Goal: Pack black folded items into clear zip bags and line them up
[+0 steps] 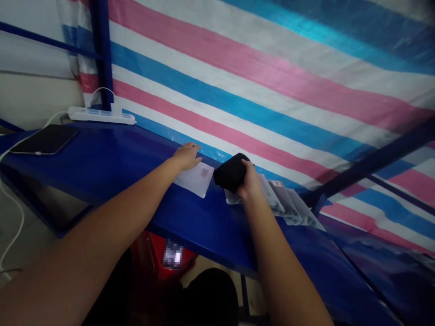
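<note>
My right hand (249, 181) grips a folded black cloth item (231, 173), thumb on top, just above the blue table. What kind of item it is does not show. With fingers spread, my left hand (187, 156) rests at the far edge of a flat, frosted plastic bag (197, 179) that has a small printed label. To the right, several similar plastic bags (294, 208) lie overlapping in a row, partly behind my right hand and forearm.
The narrow blue table (125, 158) runs along a striped plastic sheet (238, 81). At the left are a black tablet (45, 139) with a cable and a white power strip (102, 116). A red stool (156, 258) stands below, and a blue frame bar (377, 158) slants at right.
</note>
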Demonstrator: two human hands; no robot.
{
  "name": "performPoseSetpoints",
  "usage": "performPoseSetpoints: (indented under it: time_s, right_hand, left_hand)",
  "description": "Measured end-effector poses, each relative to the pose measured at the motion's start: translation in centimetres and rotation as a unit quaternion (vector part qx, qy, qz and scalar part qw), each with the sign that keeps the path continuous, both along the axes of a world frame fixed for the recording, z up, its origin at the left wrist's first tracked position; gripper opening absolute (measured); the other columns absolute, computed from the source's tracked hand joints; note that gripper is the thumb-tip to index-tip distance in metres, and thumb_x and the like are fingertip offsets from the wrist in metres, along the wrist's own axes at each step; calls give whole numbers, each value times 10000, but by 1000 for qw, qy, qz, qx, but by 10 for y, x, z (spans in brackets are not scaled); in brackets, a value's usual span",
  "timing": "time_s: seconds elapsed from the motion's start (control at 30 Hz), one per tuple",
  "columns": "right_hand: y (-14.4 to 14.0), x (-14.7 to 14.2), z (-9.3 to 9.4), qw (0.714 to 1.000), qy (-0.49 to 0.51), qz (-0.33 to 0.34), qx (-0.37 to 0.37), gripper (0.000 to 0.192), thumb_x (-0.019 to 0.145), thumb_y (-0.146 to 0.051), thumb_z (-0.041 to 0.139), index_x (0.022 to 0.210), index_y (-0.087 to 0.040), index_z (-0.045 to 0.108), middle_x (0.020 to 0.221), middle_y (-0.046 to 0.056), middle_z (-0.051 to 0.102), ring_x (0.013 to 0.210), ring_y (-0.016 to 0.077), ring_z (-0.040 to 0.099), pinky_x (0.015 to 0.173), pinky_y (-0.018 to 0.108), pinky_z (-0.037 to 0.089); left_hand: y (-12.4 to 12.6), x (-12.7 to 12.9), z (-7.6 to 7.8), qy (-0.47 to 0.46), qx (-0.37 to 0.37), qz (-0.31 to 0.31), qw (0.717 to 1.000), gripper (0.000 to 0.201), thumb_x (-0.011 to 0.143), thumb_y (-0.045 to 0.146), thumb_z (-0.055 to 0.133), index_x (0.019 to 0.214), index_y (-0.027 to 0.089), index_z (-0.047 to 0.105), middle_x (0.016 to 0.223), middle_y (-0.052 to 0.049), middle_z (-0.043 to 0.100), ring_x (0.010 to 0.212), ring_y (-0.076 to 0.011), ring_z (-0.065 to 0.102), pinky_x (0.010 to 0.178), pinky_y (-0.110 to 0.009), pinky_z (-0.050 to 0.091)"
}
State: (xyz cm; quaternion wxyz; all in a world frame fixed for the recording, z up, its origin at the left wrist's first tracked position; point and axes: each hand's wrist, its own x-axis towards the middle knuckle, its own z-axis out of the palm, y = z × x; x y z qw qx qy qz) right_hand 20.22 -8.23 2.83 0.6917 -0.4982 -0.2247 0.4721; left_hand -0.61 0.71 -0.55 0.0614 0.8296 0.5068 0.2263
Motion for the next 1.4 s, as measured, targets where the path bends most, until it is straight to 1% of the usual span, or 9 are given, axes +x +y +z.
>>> performPoseSetpoints:
  time_s: [0.1,0.33,0.43,0.57,0.67,0.8,1.0,1.23,1.4]
  right_hand:
    - [3,-5,-8,1000,-16,16,-9,256,779,-333,683,987,-191,644,901,58,721,785,207,697,718,355,626]
    - [6,-2,-16,998,-52,37,-14,252,771,-359,683,967,-206,643,874,61,726,793,220,698,757,387,622]
    - [8,-1,-18,996,-63,54,-13,252,763,-364,684,960,-213,637,853,59,722,786,222,697,757,394,620]
    - [11,1,-22,995,-70,65,-19,279,757,-388,699,969,-219,635,803,53,709,799,237,699,761,418,617]
    - [12,0,-23,993,-85,77,34,302,751,-379,725,988,-216,634,853,56,712,856,239,699,802,411,610]
    - [10,-5,-21,983,-99,84,128,395,730,-358,767,1058,-203,609,979,62,709,930,233,695,883,411,584]
    - [7,-20,-26,963,-162,28,215,527,708,-364,802,1155,-230,556,1111,51,677,1038,213,667,1006,437,518]
    - [0,-30,-24,927,-275,-28,254,548,698,-333,801,1185,-244,567,1190,38,646,1126,196,610,1044,407,483]
    - [-8,-36,-17,926,-288,-47,239,515,683,-257,787,1161,-246,596,1148,36,654,1079,169,619,952,313,527]
  left_hand:
    - [-5,20,-12,49,-77,-77,993,654,927,611,394,1451,226,463,1585,-142,359,1458,-329,313,1159,-498,259]
    - [5,26,-30,36,-74,-84,993,722,925,685,299,1473,239,446,1598,-128,340,1495,-317,235,1184,-566,150]
    - [4,23,-27,5,-43,-80,996,634,937,609,368,1416,217,505,1561,-142,403,1459,-325,306,1164,-563,209]
    - [-10,27,-12,-111,31,-100,988,459,955,487,411,1262,205,602,1371,-126,597,1277,-282,522,1068,-442,387]
    - [-27,36,1,-203,2,-160,966,400,965,494,387,1113,224,643,1120,-80,704,1019,-236,645,903,-379,492]
    - [-44,46,10,-282,-68,-203,935,495,896,577,490,1239,229,569,1184,-88,680,1020,-245,652,841,-365,522]
    - [-52,48,13,-274,-82,-169,943,631,763,564,647,1271,207,534,1163,-116,673,1027,-296,653,845,-419,534]
    - [-53,57,8,-307,-41,-171,935,667,702,429,722,1272,172,489,1166,-144,650,1017,-303,646,826,-436,544]
    - [-52,62,5,-325,-8,-148,934,568,719,403,719,1205,183,522,1125,-135,663,1000,-303,646,821,-445,548]
